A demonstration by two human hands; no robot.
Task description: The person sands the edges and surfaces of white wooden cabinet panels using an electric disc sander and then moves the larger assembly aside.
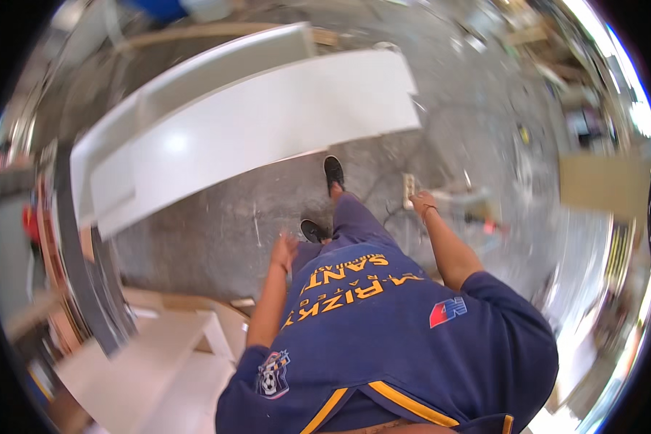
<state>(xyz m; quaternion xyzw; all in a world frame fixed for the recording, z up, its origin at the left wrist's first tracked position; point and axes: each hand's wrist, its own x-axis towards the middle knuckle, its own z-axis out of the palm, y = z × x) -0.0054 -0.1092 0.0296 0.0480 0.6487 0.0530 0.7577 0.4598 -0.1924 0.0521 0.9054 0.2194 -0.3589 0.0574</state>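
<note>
— Nearest: blue shirt (383,325). Left hand (285,249) empty, fingers spread. Right hand (422,202) blurred; grip unclear.
— Ahead?
— Long white panel (267,123), glossy, lying over the grey floor (217,231), beyond black shoes (333,172).

Grey concrete floor (217,231); long white cabinet panel (267,123), power strip (409,189) on it.

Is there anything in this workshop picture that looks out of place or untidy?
Yes. A power strip with its cable lies loose on the concrete floor, just beyond the right hand and near the black shoes, where it might trip someone. Both hands are empty.
</note>
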